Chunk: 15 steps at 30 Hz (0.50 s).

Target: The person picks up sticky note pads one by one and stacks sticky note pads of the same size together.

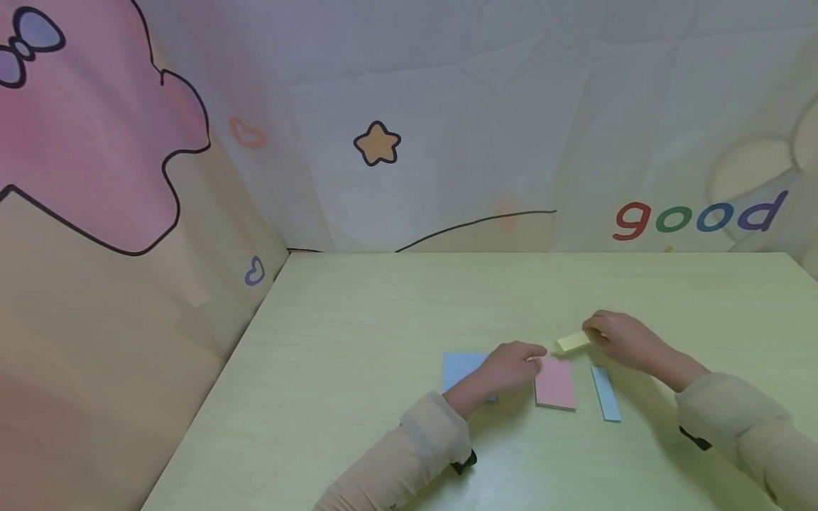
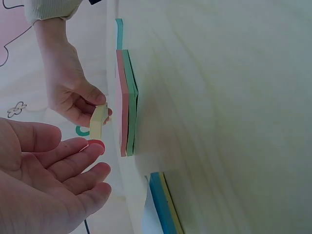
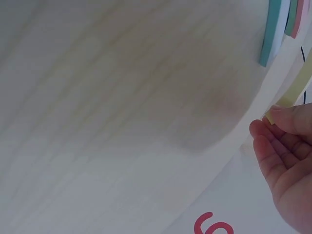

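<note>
My right hand (image 1: 625, 341) pinches one end of a narrow yellow sticky-note pad (image 1: 571, 344), held above the table. My left hand (image 1: 511, 366) hovers over the gap between a square blue sticky-note pad (image 1: 459, 370) and a pink one (image 1: 554, 387). Its fingers (image 2: 78, 165) are loosely bent around nothing, close to the free end of the yellow pad (image 2: 97, 122) in the left wrist view. There, the pink pad (image 2: 125, 112) lies on a green pad (image 2: 130, 102), and the blue pad (image 2: 165, 209) lies on a yellow layer. Part of the blue pad is hidden behind my left hand.
A narrow blue sticky-note pad (image 1: 606, 394) lies on the pale table (image 1: 307, 397), right of the pink pad. A printed cloth (image 1: 447, 142) stands along the table's back edge, and another printed panel (image 1: 128, 319) rises at the left side.
</note>
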Tool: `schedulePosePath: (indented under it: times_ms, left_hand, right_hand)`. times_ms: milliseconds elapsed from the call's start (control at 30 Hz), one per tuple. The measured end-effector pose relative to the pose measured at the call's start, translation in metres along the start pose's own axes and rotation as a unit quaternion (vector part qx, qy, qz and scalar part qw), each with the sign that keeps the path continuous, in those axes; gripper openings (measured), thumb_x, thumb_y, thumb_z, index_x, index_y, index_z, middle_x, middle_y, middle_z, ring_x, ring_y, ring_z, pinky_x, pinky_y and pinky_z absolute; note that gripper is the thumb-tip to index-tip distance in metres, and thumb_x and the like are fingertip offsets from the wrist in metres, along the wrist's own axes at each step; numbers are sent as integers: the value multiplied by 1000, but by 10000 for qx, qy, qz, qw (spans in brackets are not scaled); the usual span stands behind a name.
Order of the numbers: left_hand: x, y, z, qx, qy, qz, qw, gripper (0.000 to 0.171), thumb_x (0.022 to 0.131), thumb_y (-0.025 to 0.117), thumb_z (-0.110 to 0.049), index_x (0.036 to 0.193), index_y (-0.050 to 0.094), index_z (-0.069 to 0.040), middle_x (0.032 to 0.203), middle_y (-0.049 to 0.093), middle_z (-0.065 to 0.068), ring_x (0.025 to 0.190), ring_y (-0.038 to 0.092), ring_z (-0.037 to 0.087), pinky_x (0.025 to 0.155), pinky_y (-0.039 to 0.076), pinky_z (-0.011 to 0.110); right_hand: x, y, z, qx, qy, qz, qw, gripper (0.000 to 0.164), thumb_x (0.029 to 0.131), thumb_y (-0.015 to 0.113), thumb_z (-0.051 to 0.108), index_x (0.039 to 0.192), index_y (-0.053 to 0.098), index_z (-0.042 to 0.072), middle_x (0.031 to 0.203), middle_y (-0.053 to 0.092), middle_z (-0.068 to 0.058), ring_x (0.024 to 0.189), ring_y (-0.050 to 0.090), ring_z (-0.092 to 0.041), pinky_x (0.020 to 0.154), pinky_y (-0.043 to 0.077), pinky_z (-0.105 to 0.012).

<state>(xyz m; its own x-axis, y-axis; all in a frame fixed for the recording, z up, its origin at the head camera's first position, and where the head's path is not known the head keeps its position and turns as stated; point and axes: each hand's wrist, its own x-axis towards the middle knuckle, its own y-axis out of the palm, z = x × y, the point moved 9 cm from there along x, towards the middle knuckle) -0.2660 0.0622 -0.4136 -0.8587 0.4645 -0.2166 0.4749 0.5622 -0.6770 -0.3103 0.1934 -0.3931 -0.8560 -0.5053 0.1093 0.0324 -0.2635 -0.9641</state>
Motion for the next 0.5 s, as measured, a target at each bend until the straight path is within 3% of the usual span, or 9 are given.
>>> schedulePosePath:
  times_ms: [133,333,500]
  left_hand:
    - [-2,2,-5,223,151,-22,9996,36,91,40,-20,125,52,-16,126,52,-6,113,47,5,83,39,18]
    - [-5,10,-13,536,372,28,9979,35,91,42,-17,125,52,-19,125,53,-8,89,48,3,63,36,13]
    - [-7,17,-27,1211,905,90,9885,34,90,42,-13,123,53,-17,120,56,-9,79,46,2,60,33,11]
  right_hand:
    - [-6,-1,-1,-50,-88,-47,9999,15,74,59,-8,88,63,-3,81,60,-9,73,53,-20,70,49,-42]
    - [-13,-4,-1,-81,-159,-88,9998,17,74,60,-8,89,63,-2,84,61,-9,76,55,-22,72,49,-42]
    - [-17,-7,0,-69,-187,-125,9997,19,73,61,-8,91,63,-3,87,62,-11,79,57,-25,72,49,-42]
